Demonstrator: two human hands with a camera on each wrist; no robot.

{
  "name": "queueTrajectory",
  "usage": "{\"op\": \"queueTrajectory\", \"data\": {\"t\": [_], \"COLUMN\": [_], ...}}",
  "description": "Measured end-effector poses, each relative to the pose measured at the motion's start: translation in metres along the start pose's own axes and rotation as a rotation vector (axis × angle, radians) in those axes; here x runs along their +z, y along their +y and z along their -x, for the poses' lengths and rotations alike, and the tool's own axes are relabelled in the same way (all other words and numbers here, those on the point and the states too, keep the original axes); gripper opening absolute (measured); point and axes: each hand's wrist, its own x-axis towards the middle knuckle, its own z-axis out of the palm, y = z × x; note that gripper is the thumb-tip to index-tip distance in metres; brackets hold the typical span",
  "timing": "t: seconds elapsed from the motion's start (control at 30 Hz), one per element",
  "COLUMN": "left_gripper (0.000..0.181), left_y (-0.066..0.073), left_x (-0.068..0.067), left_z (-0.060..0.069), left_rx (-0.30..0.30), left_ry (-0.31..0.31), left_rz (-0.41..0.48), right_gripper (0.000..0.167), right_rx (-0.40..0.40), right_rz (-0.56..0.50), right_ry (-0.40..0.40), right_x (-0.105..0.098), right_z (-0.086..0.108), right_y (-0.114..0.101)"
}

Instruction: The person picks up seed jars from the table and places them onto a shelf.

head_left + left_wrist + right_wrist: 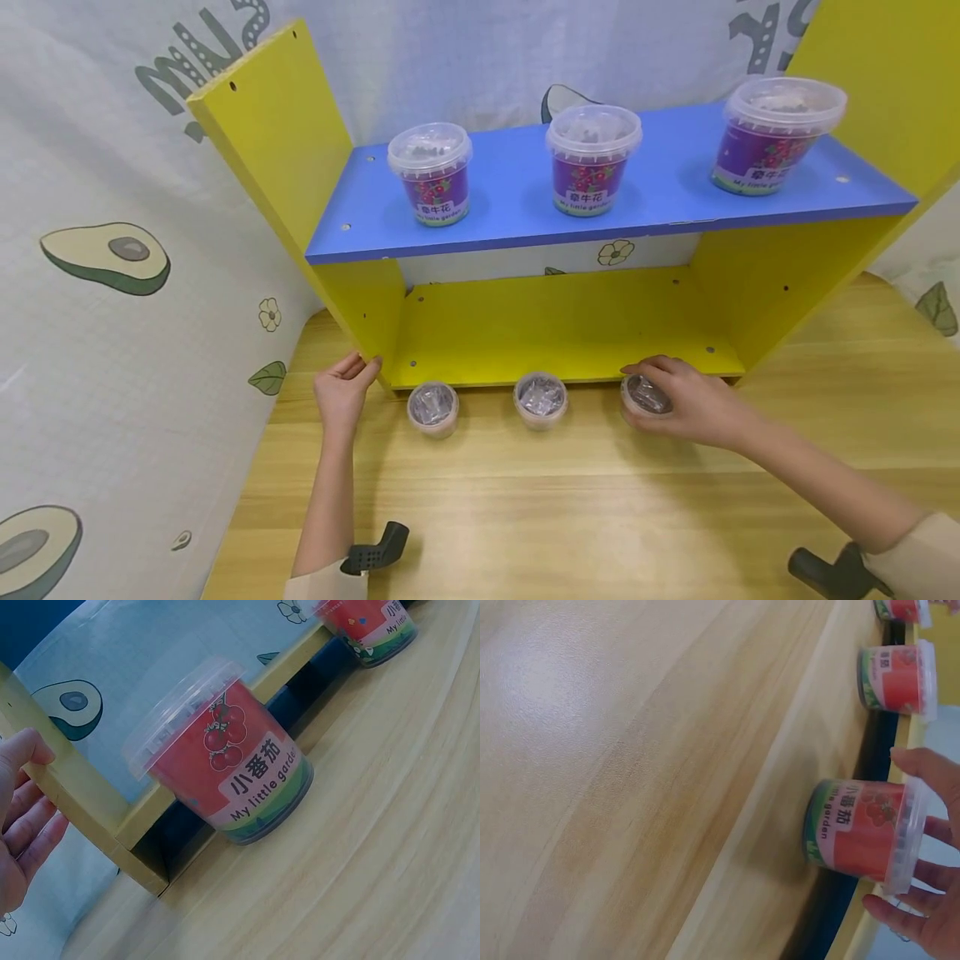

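My right hand (686, 400) holds a small plastic tub (862, 829) by its clear lid, thumb on one side and fingers on the other. The tub has a red label with tomatoes and stands on the table before the shelf. My left hand (345, 392) grips the front edge of the shelf's yellow left side panel (82, 802), thumb at the edge and fingers around the outer side. Two similar tubs stand in line: a left tub (432, 410), seen upright with its tomato label in the left wrist view, and a middle tub (540, 400).
The shelf has a blue upper board (517, 179) and a yellow lower board (547, 325). Three purple-labelled tubs stand on the blue board: left (438, 187), middle (588, 171) and right (765, 150). A patterned white cloth (150, 375) hangs behind and to the left of the wooden table (510, 517).
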Motion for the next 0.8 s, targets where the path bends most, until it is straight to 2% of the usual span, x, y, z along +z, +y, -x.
{"op": "queueTrajectory", "data": {"t": [0.17, 0.57, 0.8], "left_gripper": [0.04, 0.041, 0.041], "left_y": [-0.0005, -0.0007, -0.001], "left_x": [0.0005, 0.0003, 0.0002], "left_z": [-0.0007, -0.0003, 0.0001], "left_rx": [0.018, 0.014, 0.015], "left_ry": [0.0, 0.004, -0.001], "left_rz": [0.014, -0.024, -0.012], "right_gripper": [0.051, 0.052, 0.051], "right_rx": [-0.01, -0.016, -0.033], "right_rz": [0.012, 0.005, 0.001], "right_ry": [0.013, 0.017, 0.021], "right_x": [0.0019, 0.0021, 0.002], "right_z": [-0.0008, -0.0012, -0.0015], "right_y": [-0.0001, -0.0006, 0.0002]}}
